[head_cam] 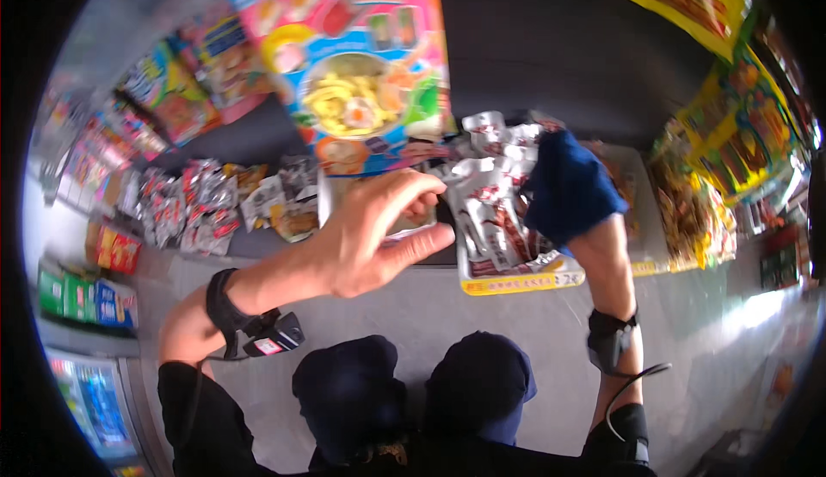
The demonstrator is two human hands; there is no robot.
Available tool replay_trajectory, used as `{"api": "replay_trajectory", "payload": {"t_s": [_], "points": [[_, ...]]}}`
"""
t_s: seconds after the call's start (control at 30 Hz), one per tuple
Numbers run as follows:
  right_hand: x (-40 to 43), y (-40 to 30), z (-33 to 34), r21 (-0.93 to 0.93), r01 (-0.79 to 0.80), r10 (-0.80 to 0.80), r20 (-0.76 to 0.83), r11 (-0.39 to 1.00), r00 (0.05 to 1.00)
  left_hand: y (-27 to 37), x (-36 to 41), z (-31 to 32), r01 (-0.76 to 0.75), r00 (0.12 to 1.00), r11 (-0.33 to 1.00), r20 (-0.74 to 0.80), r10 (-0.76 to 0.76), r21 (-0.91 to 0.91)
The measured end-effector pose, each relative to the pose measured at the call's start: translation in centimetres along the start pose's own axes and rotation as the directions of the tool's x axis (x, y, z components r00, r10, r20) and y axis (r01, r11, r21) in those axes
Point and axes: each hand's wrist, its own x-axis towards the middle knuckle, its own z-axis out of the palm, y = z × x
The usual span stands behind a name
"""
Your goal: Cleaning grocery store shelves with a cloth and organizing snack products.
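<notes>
My left hand point(393, 232) is raised with thumb and fingers apart and nothing between them, just below a large colourful food packet point(361, 83) with noodles pictured on it. A dark blue cloth point(571, 186) covers my right hand point(574, 199), whose fingers are hidden under it. That hand is at the right side of a white plastic tray point(516, 285) with a yellow front strip. Silvery snack pouches point(497, 219) fill the tray. Black straps with small devices are around both wrists.
Small wrapped snacks point(210, 199) lie on the shelf at left, below hanging packets point(168, 90). Another pale tray point(645, 219) and yellow-wrapped snacks point(697, 219) are at right. Yellow packets point(742, 122) hang at the right edge. Boxes point(84, 296) and a glass-fronted cooler point(97, 406) stand at left.
</notes>
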Motion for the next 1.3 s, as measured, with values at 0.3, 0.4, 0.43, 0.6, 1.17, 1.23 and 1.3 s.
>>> {"api": "replay_trajectory", "payload": {"t_s": [0.3, 0.4, 0.43, 0.6, 1.17, 1.23, 1.3], "points": [[-4.0, -1.3, -2.5, 0.545, -0.524, 0.347, 0.399, 0.654, 0.848, -6.8, 1.5, 5.2, 0.337, 0.915, 0.043, 0.316, -0.252, -0.941], [-15.4, 2.0, 0.9, 0.524, -0.852, 0.475, 0.745, 0.018, 0.468, -5.6, -0.5, 2.9, 0.246, 0.942, 0.217, 0.18, -0.284, -0.945], [-18.8, 1.9, 2.5, 0.538, -0.805, 0.553, 0.761, -0.249, 0.338, -6.6, -1.7, 2.4, 0.238, 0.936, 0.433, 0.087, -0.342, -0.869], [-20.6, 3.4, 11.0, 0.753, -0.641, 0.712, 0.53, -0.146, 0.461, -7.2, -7.7, -0.6, 0.324, 0.893, 0.736, -0.063, -0.445, -0.595], [-20.7, 4.9, 9.2, 0.459, -0.619, 0.636, 0.14, 0.637, 0.759, -9.4, -12.3, 0.2, 0.343, 0.813, 0.661, -0.142, -0.565, -0.668], [-22.1, 7.1, 10.2, 0.644, -0.643, 0.719, 0.202, 0.415, 0.665, -9.8, -11.9, 0.9, 0.337, 0.838, 0.709, -0.146, -0.526, -0.619], [-21.3, 7.6, 10.3, 0.778, -0.609, 0.769, 0.292, 0.155, 0.568, -10.6, -11.9, 1.4, 0.335, 0.855, 0.758, -0.157, -0.494, -0.559]]}}
